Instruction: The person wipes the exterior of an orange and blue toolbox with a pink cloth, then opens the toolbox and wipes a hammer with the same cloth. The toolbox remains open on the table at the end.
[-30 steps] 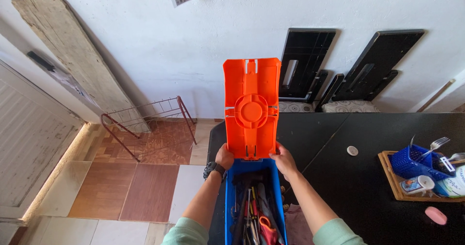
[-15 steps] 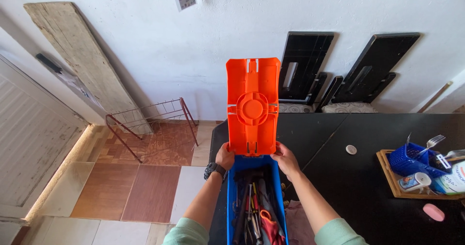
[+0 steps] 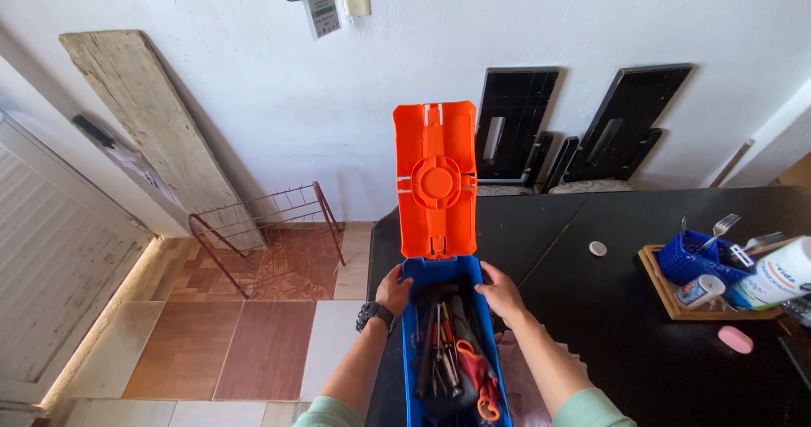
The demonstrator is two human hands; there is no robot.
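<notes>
A blue toolbox (image 3: 407, 334) stands on the black table (image 3: 625, 326) with its orange lid (image 3: 435, 178) swung fully upright. Several hand tools lie inside, among them orange-handled pliers (image 3: 477, 380). My left hand (image 3: 393, 289), with a black watch on the wrist, rests on the box's left rim near the hinge. My right hand (image 3: 500, 292) rests on the right rim. Both hands are just below the lid and neither one grips it.
A wooden tray (image 3: 657, 288) at the right holds a blue cutlery basket (image 3: 691, 256) and bottles. A pink soap bar (image 3: 735, 339) and a small white cap (image 3: 597, 248) lie on the table. Two black chairs, a wire rack (image 3: 266, 224) and a wooden plank lean by the wall.
My hands have slid down off the lid's lower edge onto the box rims. The lid stays upright by itself. The view has tilted, so more of the open box shows.
</notes>
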